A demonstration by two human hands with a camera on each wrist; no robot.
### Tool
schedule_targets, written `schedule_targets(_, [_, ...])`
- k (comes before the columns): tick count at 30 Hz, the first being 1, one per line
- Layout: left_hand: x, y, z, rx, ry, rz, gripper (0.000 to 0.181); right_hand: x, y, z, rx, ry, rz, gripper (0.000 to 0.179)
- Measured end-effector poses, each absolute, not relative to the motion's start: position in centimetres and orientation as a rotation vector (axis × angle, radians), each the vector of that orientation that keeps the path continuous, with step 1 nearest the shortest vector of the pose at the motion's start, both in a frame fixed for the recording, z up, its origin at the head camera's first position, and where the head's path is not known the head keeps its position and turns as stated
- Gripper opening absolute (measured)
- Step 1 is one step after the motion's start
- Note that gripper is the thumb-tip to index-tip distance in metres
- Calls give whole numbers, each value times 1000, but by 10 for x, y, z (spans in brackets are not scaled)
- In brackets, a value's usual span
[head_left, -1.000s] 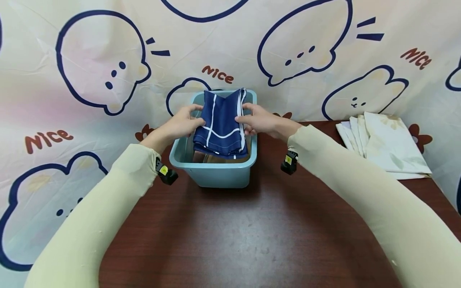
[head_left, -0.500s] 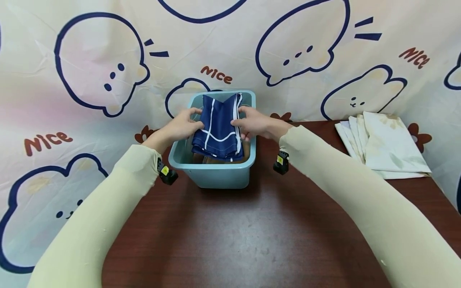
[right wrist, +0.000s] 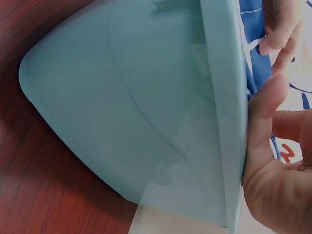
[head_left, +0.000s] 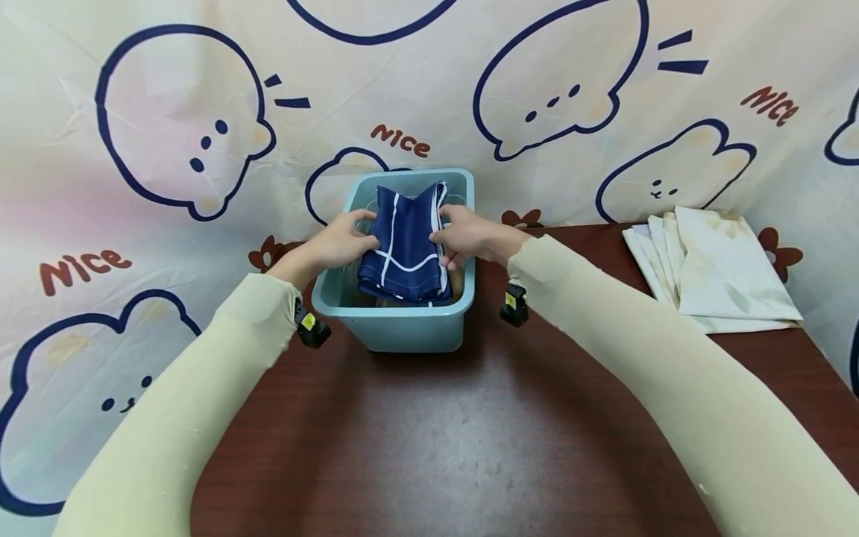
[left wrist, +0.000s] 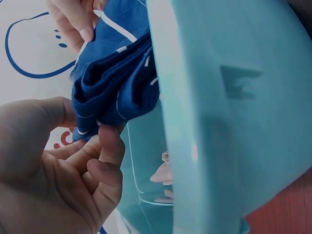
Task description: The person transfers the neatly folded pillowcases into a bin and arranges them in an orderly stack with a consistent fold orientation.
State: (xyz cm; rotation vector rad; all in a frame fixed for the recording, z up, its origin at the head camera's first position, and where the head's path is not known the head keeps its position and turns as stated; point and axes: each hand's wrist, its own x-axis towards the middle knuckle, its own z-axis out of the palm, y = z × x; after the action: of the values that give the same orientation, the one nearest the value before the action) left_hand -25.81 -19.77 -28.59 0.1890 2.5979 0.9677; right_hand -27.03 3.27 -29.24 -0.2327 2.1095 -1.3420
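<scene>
A folded navy cloth with white lines [head_left: 408, 246] lies tilted in the mouth of a light blue plastic bin [head_left: 416, 333]. My left hand [head_left: 341, 240] pinches the cloth's left edge between thumb and fingers; the left wrist view shows its several folded layers [left wrist: 114, 87]. On the opposite edge, my right hand [head_left: 470, 235] grips the cloth, its thumb on top. From the right wrist, the bin's wall [right wrist: 146, 107] hides much of the cloth. Something brown [head_left: 458, 280] shows beneath the cloth, its kind unclear.
On the dark red-brown table [head_left: 443, 432], a stack of folded whitish cloth [head_left: 725, 268] lies at the right, by the wall. A printed curtain [head_left: 376, 74] hangs right behind the bin. A small pinkish thing [left wrist: 163, 173] is seen by the bin's inner wall.
Both hands have lowered the navy cloth a little deeper into the bin. My right hand has shifted slightly left and down with it. Both hands keep their hold.
</scene>
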Motion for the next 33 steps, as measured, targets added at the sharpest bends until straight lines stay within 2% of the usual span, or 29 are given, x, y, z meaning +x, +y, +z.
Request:
schedule_targets(9, [-259, -198, -289, 226, 2582, 946, 56, -270, 18, -294, -187, 2153, -1278, 66])
schedule_targets(15, [-260, -196, -293, 230, 2596, 904, 56, -269, 13, -292, -148, 2157, -1261, 60])
schedule_targets(22, [-262, -195, -297, 237, 2625, 830, 55, -268, 10, -290, -110, 2167, -1218, 66])
schedule_targets(29, [-265, -196, -300, 248, 2628, 764, 53, -270, 9, -292, -112, 2199, -1172, 51])
schedule_targets(33, [-265, -195, -302, 245, 2622, 738, 52, -269, 7, -292, -133, 2217, -1133, 52])
